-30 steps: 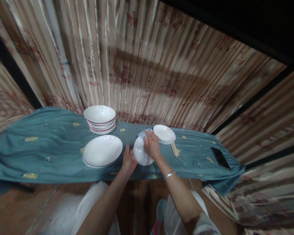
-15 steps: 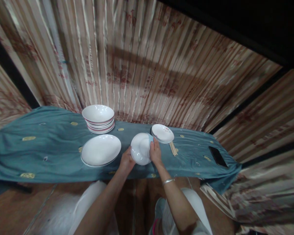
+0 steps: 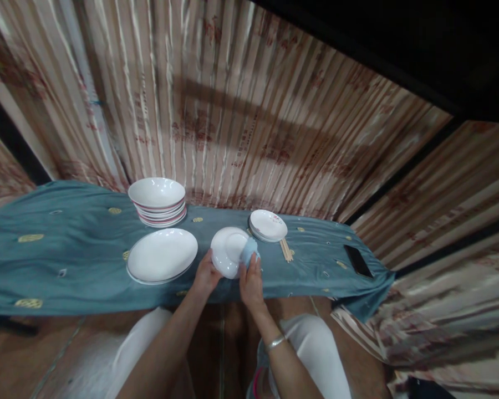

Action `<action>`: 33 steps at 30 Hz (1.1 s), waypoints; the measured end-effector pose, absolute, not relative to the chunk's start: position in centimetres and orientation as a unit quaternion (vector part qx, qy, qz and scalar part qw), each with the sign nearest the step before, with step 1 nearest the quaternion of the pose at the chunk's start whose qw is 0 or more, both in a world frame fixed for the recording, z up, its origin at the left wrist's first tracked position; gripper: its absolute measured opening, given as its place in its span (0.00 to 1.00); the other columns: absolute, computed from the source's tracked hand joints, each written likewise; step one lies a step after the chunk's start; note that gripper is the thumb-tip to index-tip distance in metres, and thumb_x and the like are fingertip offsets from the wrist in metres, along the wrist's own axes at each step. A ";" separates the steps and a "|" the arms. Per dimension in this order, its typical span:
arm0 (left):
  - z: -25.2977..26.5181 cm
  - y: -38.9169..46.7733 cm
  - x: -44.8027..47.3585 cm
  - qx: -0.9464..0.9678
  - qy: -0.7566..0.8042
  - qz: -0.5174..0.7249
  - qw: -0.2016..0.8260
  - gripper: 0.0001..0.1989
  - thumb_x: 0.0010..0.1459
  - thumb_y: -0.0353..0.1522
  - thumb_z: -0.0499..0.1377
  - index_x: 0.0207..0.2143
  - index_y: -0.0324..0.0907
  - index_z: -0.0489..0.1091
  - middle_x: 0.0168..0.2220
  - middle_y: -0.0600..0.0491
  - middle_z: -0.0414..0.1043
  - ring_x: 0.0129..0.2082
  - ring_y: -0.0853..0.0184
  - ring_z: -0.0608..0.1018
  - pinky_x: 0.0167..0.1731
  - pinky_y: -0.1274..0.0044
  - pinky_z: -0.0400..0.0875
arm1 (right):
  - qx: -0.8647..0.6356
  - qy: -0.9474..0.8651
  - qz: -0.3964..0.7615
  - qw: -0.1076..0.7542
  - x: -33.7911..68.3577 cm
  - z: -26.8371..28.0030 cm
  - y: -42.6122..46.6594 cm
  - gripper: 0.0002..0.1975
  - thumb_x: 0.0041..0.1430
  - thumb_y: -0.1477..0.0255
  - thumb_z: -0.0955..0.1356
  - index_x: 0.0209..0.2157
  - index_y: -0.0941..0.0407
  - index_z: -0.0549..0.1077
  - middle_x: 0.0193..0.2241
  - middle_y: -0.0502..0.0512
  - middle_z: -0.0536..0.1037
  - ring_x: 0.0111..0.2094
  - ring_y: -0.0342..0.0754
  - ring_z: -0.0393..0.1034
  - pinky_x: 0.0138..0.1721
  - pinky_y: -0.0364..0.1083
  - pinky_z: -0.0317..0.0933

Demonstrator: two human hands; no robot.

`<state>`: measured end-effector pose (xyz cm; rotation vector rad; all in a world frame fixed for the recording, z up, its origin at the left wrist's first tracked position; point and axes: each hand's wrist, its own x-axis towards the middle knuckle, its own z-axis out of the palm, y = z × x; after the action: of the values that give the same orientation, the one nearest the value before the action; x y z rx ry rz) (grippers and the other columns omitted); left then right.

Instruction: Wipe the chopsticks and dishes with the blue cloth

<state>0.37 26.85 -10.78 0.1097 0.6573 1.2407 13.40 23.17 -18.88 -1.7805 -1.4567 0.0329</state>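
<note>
My left hand [image 3: 208, 271] grips the left rim of a small white plate [image 3: 225, 256], tilted above the table's front edge with its footed underside showing. A light blue cloth [image 3: 249, 250] is pressed to the plate's right side by my right hand [image 3: 251, 279], its fingers closed over the cloth. Left of the plate lies a large white oval plate [image 3: 162, 255], with another rim just visible beneath it. Behind and to the right sits a short stack of small white plates [image 3: 268, 225] with a floral print on top.
At the back left stands a stack of white bowls [image 3: 158, 195] with red rims. Wooden chopsticks [image 3: 286, 250] lie by the small plates, and a black phone [image 3: 358, 261] rests at the right end. A teal cloth [image 3: 83, 249] covers the table, against a curtain [image 3: 224, 111].
My right hand has slid from the plate's upper right rim down its right side with the cloth, showing more of it. My left hand keeps its hold. The view has shifted slightly.
</note>
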 end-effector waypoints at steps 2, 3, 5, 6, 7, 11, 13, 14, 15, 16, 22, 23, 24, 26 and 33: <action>-10.7 26.8 0.4 0.069 0.318 0.565 0.758 0.18 0.46 0.19 0.54 0.40 0.37 0.73 0.23 0.54 0.75 0.26 0.66 0.76 0.30 0.75 0.73 | -0.696 -0.594 -0.004 0.404 12.8 -18.9 22.2 0.32 0.66 0.60 0.53 0.63 0.67 0.47 0.61 0.78 0.54 0.63 0.62 0.48 0.54 0.64 0.55; -10.7 26.9 0.4 0.075 0.321 0.564 0.758 0.18 0.46 0.19 0.54 0.40 0.37 0.73 0.23 0.53 0.75 0.27 0.65 0.77 0.31 0.75 0.74 | -0.691 -0.601 -0.014 0.402 12.4 -18.9 21.7 0.32 0.66 0.60 0.53 0.64 0.67 0.46 0.61 0.78 0.53 0.63 0.63 0.47 0.54 0.65 0.54; -10.8 26.9 0.5 0.071 0.316 0.567 0.758 0.17 0.49 0.20 0.54 0.41 0.38 0.73 0.25 0.52 0.76 0.30 0.63 0.78 0.34 0.73 0.74 | -0.688 -0.613 -0.030 0.388 11.7 -18.8 20.8 0.32 0.66 0.61 0.54 0.64 0.67 0.45 0.62 0.78 0.51 0.64 0.64 0.45 0.54 0.66 0.54; -10.9 27.0 0.6 0.062 0.315 0.568 0.758 0.16 0.51 0.22 0.53 0.42 0.38 0.72 0.25 0.52 0.77 0.32 0.62 0.79 0.36 0.73 0.74 | -0.687 -0.619 -0.036 0.379 11.4 -18.8 20.3 0.32 0.66 0.61 0.54 0.64 0.66 0.44 0.63 0.77 0.50 0.64 0.64 0.44 0.54 0.67 0.53; -11.0 27.1 0.7 0.052 0.318 0.568 0.757 0.15 0.54 0.23 0.52 0.42 0.38 0.72 0.26 0.51 0.77 0.33 0.62 0.79 0.37 0.73 0.74 | -0.686 -0.625 -0.041 0.370 11.0 -18.8 19.9 0.32 0.66 0.62 0.54 0.65 0.65 0.43 0.63 0.77 0.48 0.64 0.64 0.44 0.54 0.68 0.53; -11.6 27.6 1.1 0.019 0.335 0.563 0.755 0.15 0.61 0.28 0.48 0.44 0.38 0.71 0.28 0.49 0.78 0.34 0.63 0.80 0.38 0.73 0.74 | -0.674 -0.647 -0.058 0.352 10.0 -19.0 18.4 0.31 0.66 0.65 0.55 0.65 0.63 0.42 0.64 0.74 0.46 0.64 0.64 0.42 0.55 0.67 0.54; -12.0 27.8 1.2 0.008 0.339 0.567 0.751 0.15 0.62 0.28 0.47 0.44 0.36 0.71 0.29 0.47 0.78 0.33 0.64 0.80 0.38 0.74 0.74 | -0.667 -0.658 -0.065 0.344 9.7 -19.1 17.8 0.30 0.66 0.66 0.56 0.65 0.62 0.43 0.64 0.72 0.46 0.65 0.64 0.41 0.55 0.66 0.54; -12.3 27.9 1.3 0.002 0.342 0.570 0.747 0.15 0.62 0.28 0.47 0.44 0.35 0.71 0.29 0.47 0.78 0.32 0.64 0.80 0.38 0.75 0.74 | -0.665 -0.663 -0.068 0.337 9.6 -19.1 17.6 0.30 0.66 0.67 0.56 0.65 0.61 0.43 0.65 0.71 0.46 0.65 0.63 0.41 0.55 0.66 0.54; -12.5 27.9 1.3 -0.002 0.344 0.574 0.744 0.15 0.62 0.28 0.47 0.44 0.34 0.71 0.29 0.47 0.78 0.32 0.65 0.80 0.37 0.76 0.74 | -0.664 -0.668 -0.068 0.329 9.5 -19.2 17.3 0.29 0.66 0.68 0.56 0.65 0.61 0.44 0.65 0.70 0.45 0.65 0.63 0.40 0.56 0.65 0.54; -12.7 27.9 1.3 -0.006 0.346 0.576 0.740 0.15 0.62 0.28 0.47 0.44 0.33 0.71 0.29 0.47 0.78 0.31 0.65 0.80 0.37 0.76 0.74 | -0.661 -0.675 -0.067 0.319 9.5 -19.2 17.1 0.29 0.65 0.69 0.56 0.65 0.60 0.45 0.65 0.69 0.45 0.65 0.62 0.40 0.56 0.65 0.54; -13.2 27.8 1.2 -0.029 0.357 0.561 0.747 0.15 0.61 0.28 0.48 0.46 0.31 0.69 0.32 0.44 0.77 0.30 0.63 0.80 0.33 0.75 0.75 | -0.619 -0.734 -0.069 0.271 10.0 -18.8 16.8 0.27 0.63 0.76 0.57 0.63 0.58 0.53 0.65 0.64 0.48 0.66 0.60 0.37 0.57 0.62 0.55; -13.2 27.7 1.2 -0.028 0.358 0.559 0.747 0.14 0.62 0.29 0.48 0.45 0.31 0.69 0.31 0.44 0.77 0.30 0.64 0.79 0.32 0.75 0.75 | -0.609 -0.745 -0.071 0.263 10.2 -18.6 17.0 0.26 0.62 0.77 0.57 0.63 0.59 0.54 0.65 0.64 0.49 0.66 0.60 0.37 0.57 0.61 0.55; -13.2 27.7 1.2 -0.025 0.357 0.559 0.748 0.14 0.62 0.29 0.48 0.44 0.31 0.69 0.30 0.45 0.77 0.29 0.64 0.79 0.31 0.75 0.75 | -0.596 -0.758 -0.071 0.255 10.4 -18.2 17.2 0.26 0.62 0.78 0.57 0.62 0.59 0.55 0.65 0.64 0.50 0.66 0.60 0.37 0.57 0.61 0.55; -13.2 27.8 1.2 -0.019 0.349 0.565 0.747 0.13 0.62 0.31 0.48 0.41 0.33 0.69 0.27 0.47 0.76 0.26 0.65 0.79 0.30 0.75 0.75 | -0.567 -0.786 -0.067 0.237 10.8 -17.3 17.9 0.25 0.61 0.80 0.57 0.60 0.60 0.59 0.64 0.63 0.53 0.66 0.59 0.37 0.58 0.60 0.53; -13.8 27.9 1.2 -0.037 0.344 0.574 0.742 0.14 0.63 0.34 0.48 0.36 0.35 0.70 0.21 0.52 0.72 0.19 0.69 0.75 0.25 0.79 0.73 | -0.502 -0.849 -0.019 0.163 11.6 -14.0 21.1 0.23 0.61 0.78 0.58 0.58 0.56 0.62 0.63 0.56 0.57 0.64 0.55 0.43 0.61 0.58 0.45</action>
<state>1.15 27.86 -13.76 -0.0819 0.7543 1.2577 11.63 21.06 -13.98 -1.4317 -2.4230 -0.0532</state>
